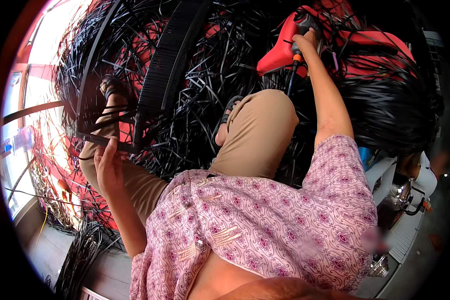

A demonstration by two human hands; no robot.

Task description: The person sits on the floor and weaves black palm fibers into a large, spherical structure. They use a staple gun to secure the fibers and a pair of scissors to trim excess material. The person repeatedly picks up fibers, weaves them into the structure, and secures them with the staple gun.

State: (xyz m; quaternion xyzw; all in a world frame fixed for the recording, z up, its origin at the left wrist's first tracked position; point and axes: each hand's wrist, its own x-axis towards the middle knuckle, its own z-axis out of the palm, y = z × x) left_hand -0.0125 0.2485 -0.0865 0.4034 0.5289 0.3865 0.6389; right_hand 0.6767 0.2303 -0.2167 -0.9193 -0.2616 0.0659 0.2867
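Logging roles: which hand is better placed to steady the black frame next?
Probably the left hand: it holds the black frame at its near end, while the right hand grips the grey handheld tool.

A long, dark, straight-sided frame (pixel 152 92) slants on the left — thin black strips (pixel 169 56) line one side. A chunky grey hand tool (pixel 306 23) with an orange ring (pixel 298 58) is far right.
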